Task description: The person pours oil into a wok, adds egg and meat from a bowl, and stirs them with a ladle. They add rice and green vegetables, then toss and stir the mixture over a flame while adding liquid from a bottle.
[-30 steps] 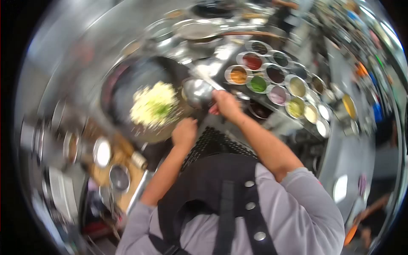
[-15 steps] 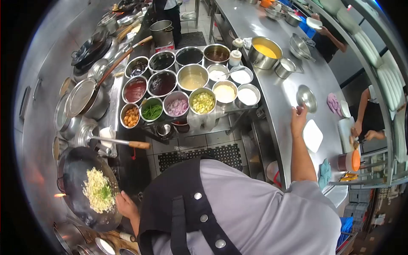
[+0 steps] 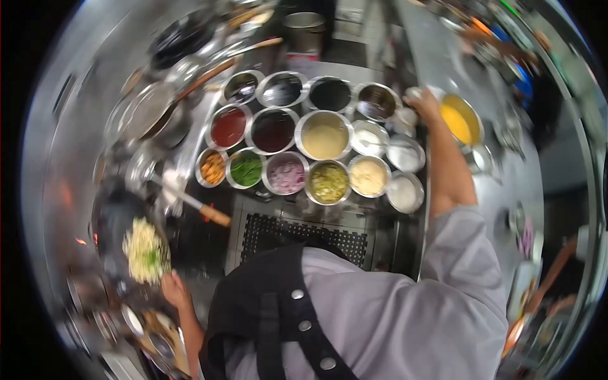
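Wok point(image 3: 114, 206) is noted between eight and nine o'clock in the head view, with a pale, grain-like mixture point(image 3: 140, 244) topped by green contained in it. Its rim is gripped near its five o'clock by the left hand point(image 3: 175, 290), whose fingers appear closed on the edge. From that hand, the wok's centre is placed toward eleven o'clock; from the right hand point(image 3: 425, 104), it is set well apart, toward eight o'clock. The wok's outline is drawn out roughly along the twelve-to-six line.

The right hand is extended to near two o'clock, at the far corner of the steel containers point(image 3: 324, 116). A pale bottle-like item point(image 3: 405, 118) is located just beside it, toward eight o'clock; its long axis cannot be determined. The item is approached far more nearly by the right hand than by the left. Whether the right fingers are spread or closed on anything cannot be told, owing to blur. A steel pot point(image 3: 473, 113) of yellow liquid is observed toward four o'clock of that hand. A wooden-handled utensil point(image 3: 215, 214) is left unheld between wok and containers, aligned ten to four.

No brand or label can be read; a red-and-white patch point(image 3: 303, 59) is seen near twelve o'clock, any lettering being lost to blur
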A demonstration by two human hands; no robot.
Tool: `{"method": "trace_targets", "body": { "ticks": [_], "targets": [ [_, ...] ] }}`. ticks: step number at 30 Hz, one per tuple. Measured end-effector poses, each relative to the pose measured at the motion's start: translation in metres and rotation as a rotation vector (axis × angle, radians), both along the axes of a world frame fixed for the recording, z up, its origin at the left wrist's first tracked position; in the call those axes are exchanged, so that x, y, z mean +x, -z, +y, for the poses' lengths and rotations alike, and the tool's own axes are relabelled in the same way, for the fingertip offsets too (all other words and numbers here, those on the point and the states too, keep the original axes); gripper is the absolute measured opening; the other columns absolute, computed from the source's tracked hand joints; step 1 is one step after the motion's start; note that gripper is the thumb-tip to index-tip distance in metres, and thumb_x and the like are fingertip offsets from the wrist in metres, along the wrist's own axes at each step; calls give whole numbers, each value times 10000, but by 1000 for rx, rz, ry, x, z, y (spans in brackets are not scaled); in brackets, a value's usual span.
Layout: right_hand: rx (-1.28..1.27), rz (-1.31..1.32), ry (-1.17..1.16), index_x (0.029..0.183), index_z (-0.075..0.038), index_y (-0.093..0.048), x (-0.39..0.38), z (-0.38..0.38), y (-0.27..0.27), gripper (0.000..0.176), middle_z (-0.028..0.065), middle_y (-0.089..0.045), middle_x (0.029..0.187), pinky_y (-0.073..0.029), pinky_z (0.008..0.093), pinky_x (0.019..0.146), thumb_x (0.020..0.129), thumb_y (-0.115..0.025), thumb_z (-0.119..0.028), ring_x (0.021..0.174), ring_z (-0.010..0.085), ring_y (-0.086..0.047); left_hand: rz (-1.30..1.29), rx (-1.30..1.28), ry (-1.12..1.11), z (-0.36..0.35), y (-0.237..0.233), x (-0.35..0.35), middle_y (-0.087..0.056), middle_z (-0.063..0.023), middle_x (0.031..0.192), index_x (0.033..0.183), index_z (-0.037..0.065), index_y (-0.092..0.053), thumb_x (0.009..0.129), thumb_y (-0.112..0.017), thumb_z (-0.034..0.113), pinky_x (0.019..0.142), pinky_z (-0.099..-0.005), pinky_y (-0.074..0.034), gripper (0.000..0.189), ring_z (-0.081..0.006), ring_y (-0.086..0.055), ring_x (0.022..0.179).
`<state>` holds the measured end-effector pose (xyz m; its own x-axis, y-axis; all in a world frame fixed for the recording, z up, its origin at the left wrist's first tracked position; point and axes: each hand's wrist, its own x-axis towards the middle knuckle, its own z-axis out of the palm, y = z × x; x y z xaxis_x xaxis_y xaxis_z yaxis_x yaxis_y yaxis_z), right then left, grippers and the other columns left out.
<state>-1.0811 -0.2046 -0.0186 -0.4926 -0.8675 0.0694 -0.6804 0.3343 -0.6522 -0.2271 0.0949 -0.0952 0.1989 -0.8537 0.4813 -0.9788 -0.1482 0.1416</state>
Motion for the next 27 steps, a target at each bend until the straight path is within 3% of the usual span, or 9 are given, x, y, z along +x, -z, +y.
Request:
{"method": "trace_targets", "body": {
  "ticks": [1, 3, 6, 10, 13, 16, 18, 22, 27],
  "targets": [
    [58, 165, 21, 1347, 15, -550, -21, -21, 32, 814, 230, -699, 1142, -546, 408, 897, 665, -891, -268, 1052, 321, -686, 59, 27, -21, -1, -8, -7, -507, -190, 761, 775, 4, -542, 1011, -574, 229, 673, -495, -415, 328, -394, -521, 726],
    [117, 164, -117, 1233, -231, -733, -66, -40, 79, 475, 244, -420, 1540, -396, 441, 1127, 826, -757, -475, 1344, 352, -502, 77, 10, -99, -2, -15, -13, -532, -168, 767, 760, 25, -555, 977, -630, 248, 666, -497, -422, 320, -376, -526, 719],
    [-40, 652, -90, 1385, -32, -576, -116, -57, 111, 853, 265, -529, 1441, -405, 477, 1114, 749, -785, -560, 1341, 406, -502, 39, 12, -124, -2, -26, -13, -547, -137, 778, 752, 54, -570, 948, -659, 315, 675, -476, -468, 338, -354, -574, 771],
    [-263, 318, -195, 1339, 24, -573, -69, -25, -44, 659, 197, -683, 1224, -501, 399, 1005, 817, -836, -282, 1107, 315, -663, 38, -22, -94, 3, -31, -9, -574, -105, 786, 766, 74, -589, 915, -684, 282, 687, -459, -499, 273, -324, -598, 775],
    [-833, 298, -472, 1487, -18, -452, -8, -10, -160, 751, 168, -538, 1435, -419, 366, 1081, 869, -803, -258, 1253, 237, -551, 36, -61, -78, 4, -30, -8, -559, -93, 759, 745, 82, -569, 900, -694, 279, 663, -458, -503, 280, -316, -599, 755],
    [-776, 205, -451, 1491, -29, -446, 38, -28, -178, 760, 156, -538, 1439, -401, 372, 1108, 861, -813, -242, 1296, 255, -523, 37, -118, -43, 3, -30, -7, -542, -89, 739, 728, 87, -555, 883, -706, 264, 633, -457, -498, 280, -315, -592, 730],
    [-832, 601, -492, 1486, -30, -456, 123, -19, -182, 772, 138, -533, 1454, -379, 386, 1131, 835, -827, -216, 1324, 271, -506, 42, -174, -25, 6, -31, -5, -538, -83, 728, 709, 94, -550, 864, -723, 252, 596, -448, -491, 281, -305, -586, 698],
    [-330, 112, -891, 1473, -111, -482, 382, 71, -170, 812, 107, -651, 1309, -496, 369, 1004, 731, -783, 24, 1141, 260, -645, 67, -249, 20, 9, -32, -1, -534, -74, 726, 702, 96, -549, 862, -726, 252, 594, -437, -499, 285, -290, -590, 698],
    [-102, 484, -1282, 1451, -144, -475, 588, 110, -109, 875, 227, -693, 1160, -541, 470, 901, 665, -836, -277, 1057, 416, -672, 99, -247, 36, 13, -31, 5, -543, -66, 758, 703, 91, -549, 871, -722, 261, 623, -418, -515, 295, -276, -596, 722]
  ]
}}
